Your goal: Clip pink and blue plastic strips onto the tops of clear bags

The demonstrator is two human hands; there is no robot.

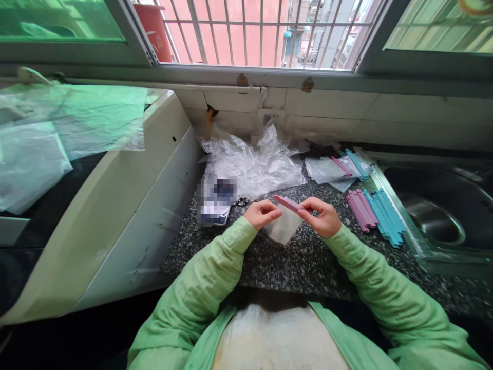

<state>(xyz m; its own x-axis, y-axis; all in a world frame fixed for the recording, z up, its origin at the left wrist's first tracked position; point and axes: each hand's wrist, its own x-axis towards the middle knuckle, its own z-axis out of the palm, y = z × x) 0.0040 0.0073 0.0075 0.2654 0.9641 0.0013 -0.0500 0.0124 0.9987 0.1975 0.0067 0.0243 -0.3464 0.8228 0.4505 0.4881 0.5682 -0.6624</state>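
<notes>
A: Slippage is the worry here, I'd say. The pink strip [287, 203] is held only by its two ends, the left hand [262, 213] pinching the near end and the right hand [322, 216] pinching the far end, so a loosened pinch on either side could let it swing down.

B: And the small clear bag [284, 227] under it?

A: It hangs from the strip just below the fingers, its lower corner close to the tabletop [292, 262]; I can't tell whether it touches. Thin film like that could slide out of the strip or crease if the two hands pull unevenly.

B: How are the hands set?

A: Both forearms come in from the green sleeves [215, 267], wrists raised above the stone. Left fingers [269, 208] are curled in, thumb and forefinger pressed on the strip. Right fingers [313, 204] are pressed together too, thumb under, knuckles turned up.

B: Anything nearby to snag on?

A: To the right of the right fingers lies a row of pink and blue strips [375, 216], near the sink [435, 216] edge; a careless elbow could nudge them in. Beyond the fingers sits crumpled clear plastic [254, 164], and more bags [331, 168] further right. Left of the left fingers lies a phone [215, 203] with keys just beside it.
</notes>
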